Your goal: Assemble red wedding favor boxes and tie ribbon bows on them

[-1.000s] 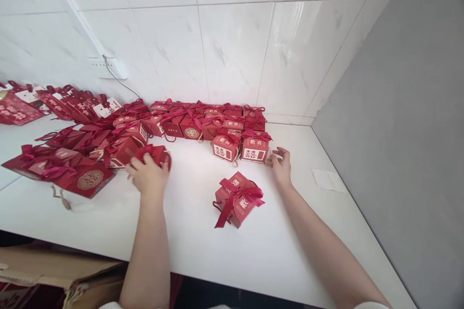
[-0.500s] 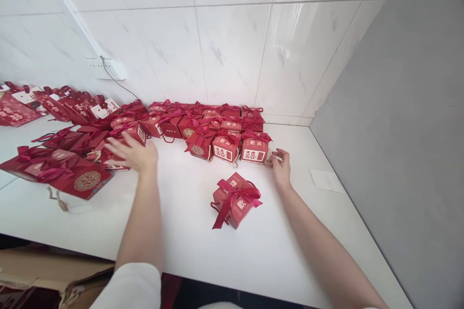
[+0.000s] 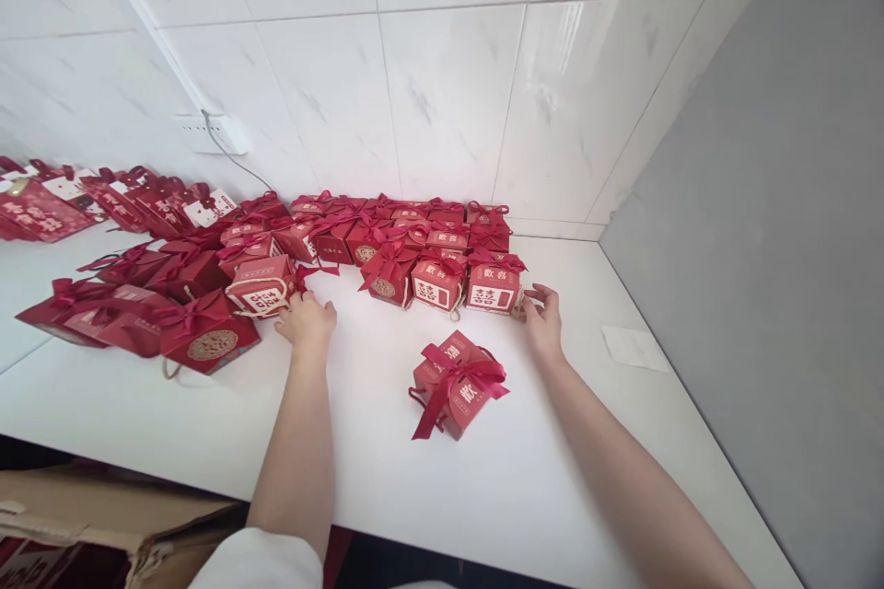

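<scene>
My left hand (image 3: 305, 320) has its fingers closed at the right side of a tilted red gift box (image 3: 261, 285) with a beige rope handle and a ribbon; the fingertips are partly hidden. My right hand (image 3: 543, 322) is curled loosely with fingers apart, its tips at the right side of an upright red box (image 3: 494, 287) with a white printed front. That box ends a front row beside another printed box (image 3: 437, 283) and a box with a gold round emblem (image 3: 388, 281). Nearer me, a single red box (image 3: 456, 385) with a ribbon bow lies between my arms.
Several red boxes line the tiled wall (image 3: 448, 101). At the left stand more ribboned boxes (image 3: 211, 340) and red gift bags (image 3: 48, 202). A cable runs from a power socket (image 3: 211, 134). A white paper (image 3: 633, 348) lies by the grey partition (image 3: 752, 230). An open cardboard carton (image 3: 103, 502) is below the table edge.
My left hand has moved down and right, from spread above the left boxes to closed at one box, which is now turned. My right hand stays by the end box. The view has shifted slightly.
</scene>
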Tool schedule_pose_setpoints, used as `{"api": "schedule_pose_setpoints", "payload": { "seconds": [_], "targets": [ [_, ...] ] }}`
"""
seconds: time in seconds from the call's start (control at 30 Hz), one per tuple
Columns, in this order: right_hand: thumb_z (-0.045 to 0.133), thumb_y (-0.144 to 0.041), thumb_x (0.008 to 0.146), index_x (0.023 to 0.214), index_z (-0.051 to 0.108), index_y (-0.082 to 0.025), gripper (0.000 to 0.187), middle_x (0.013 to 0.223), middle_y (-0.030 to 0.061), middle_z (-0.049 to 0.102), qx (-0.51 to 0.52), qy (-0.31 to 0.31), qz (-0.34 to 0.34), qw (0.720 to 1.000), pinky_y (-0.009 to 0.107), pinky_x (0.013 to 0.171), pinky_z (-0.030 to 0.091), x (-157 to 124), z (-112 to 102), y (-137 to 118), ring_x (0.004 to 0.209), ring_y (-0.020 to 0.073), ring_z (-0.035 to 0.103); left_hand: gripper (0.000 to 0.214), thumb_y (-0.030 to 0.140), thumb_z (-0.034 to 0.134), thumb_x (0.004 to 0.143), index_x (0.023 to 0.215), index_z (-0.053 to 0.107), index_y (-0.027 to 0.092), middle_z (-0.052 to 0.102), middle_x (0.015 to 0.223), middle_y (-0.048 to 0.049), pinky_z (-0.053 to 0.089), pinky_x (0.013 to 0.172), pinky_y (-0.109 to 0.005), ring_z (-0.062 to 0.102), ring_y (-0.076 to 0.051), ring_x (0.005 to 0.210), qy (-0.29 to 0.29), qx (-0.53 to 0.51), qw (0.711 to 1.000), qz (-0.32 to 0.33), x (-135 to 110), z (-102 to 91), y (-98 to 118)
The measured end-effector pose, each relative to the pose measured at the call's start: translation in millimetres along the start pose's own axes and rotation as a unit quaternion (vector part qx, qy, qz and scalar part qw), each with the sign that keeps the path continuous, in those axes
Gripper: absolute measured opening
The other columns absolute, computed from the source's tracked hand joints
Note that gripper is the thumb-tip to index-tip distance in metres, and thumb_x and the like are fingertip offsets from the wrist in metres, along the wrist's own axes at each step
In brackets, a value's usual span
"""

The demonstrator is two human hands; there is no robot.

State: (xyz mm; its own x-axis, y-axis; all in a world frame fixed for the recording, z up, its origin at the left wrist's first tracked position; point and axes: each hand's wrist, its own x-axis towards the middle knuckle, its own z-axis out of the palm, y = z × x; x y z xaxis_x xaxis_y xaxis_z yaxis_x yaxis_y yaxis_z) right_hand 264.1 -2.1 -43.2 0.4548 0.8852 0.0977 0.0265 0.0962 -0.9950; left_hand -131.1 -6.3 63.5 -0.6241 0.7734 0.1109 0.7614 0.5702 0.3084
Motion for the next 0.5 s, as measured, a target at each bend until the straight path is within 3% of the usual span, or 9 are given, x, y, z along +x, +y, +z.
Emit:
{"api": "schedule_pose_setpoints", "payload": {
  "seconds": [0.07,0.13,0.23,0.3,0.37,0.5],
  "targets": [
    [0.061,-0.045,0.079,0.119,0.050,-0.026,0.045,0.117,0.0055,0.061,0.005,-0.003,-0.002,1.000,0.034,0.071,0.055,0,0,1,0.080,0.0167,0.063,0.040,0.035,0.057,0.087,0.121,0.061,0.014,0.052,0.131,-0.0217,0.041,0.103,-0.058,0.048,-0.041,0.126,0.045,-0.008,0.998,0.035,-5,-5.2,0],
    [0.061,-0.045,0.079,0.119,0.050,-0.026,0.045,0.118,0.0055,0.061,0.006,-0.005,-0.005,1.000,0.034,0.071,0.055,0,0,1,0.082,0.0172,0.064,0.037,0.033,0.055,0.089,0.120,0.058,0.014,0.050,0.132,-0.0217,0.039,0.105,-0.057,0.044,-0.040,0.129,0.127,-0.024,0.990,0.062,-7,-17.2,-2],
    [0.061,-0.045,0.079,0.119,0.050,-0.026,0.046,0.118,0.0054,0.061,0.002,-0.004,-0.006,1.000,0.034,0.071,0.055,1,1,2,0.081,0.0172,0.064,0.051,0.038,0.055,0.090,0.131,0.044,0.010,0.034,0.148,-0.0249,0.028,0.108,-0.067,0.028,-0.045,0.139,0.210,-0.047,0.974,0.067,7,-39.5,-7],
    [0.061,-0.045,0.079,0.119,0.049,-0.026,0.046,0.119,0.0055,0.061,0.003,-0.004,-0.004,1.000,0.035,0.072,0.055,1,1,2,0.080,0.0170,0.064,0.071,0.045,0.064,0.085,0.135,0.035,0.004,0.027,0.152,-0.0281,0.023,0.106,-0.074,0.021,-0.053,0.140,0.171,-0.061,0.983,0.015,30,-51.7,-12],
    [0.061,-0.045,0.079,0.119,0.049,-0.026,0.046,0.119,0.0057,0.061,0.005,-0.005,0.000,1.000,0.035,0.071,0.055,1,1,2,0.080,0.0171,0.064,0.091,0.050,0.077,0.071,0.134,0.034,0.001,0.036,0.149,-0.0276,0.022,0.103,-0.079,0.020,-0.059,0.138,0.087,-0.062,0.992,-0.068,58,-60.3,-16],
    [0.062,-0.044,0.078,0.119,0.050,-0.026,0.046,0.119,0.0060,0.061,0.006,-0.005,0.002,1.000,0.035,0.072,0.055,1,2,1,0.083,0.0183,0.064,0.090,0.054,0.086,0.055,0.120,0.050,0.004,0.054,0.137,-0.0211,0.025,0.103,-0.078,0.030,-0.059,0.134,0.008,-0.023,0.996,-0.086,102,-71.5,-25]
  ]
}}
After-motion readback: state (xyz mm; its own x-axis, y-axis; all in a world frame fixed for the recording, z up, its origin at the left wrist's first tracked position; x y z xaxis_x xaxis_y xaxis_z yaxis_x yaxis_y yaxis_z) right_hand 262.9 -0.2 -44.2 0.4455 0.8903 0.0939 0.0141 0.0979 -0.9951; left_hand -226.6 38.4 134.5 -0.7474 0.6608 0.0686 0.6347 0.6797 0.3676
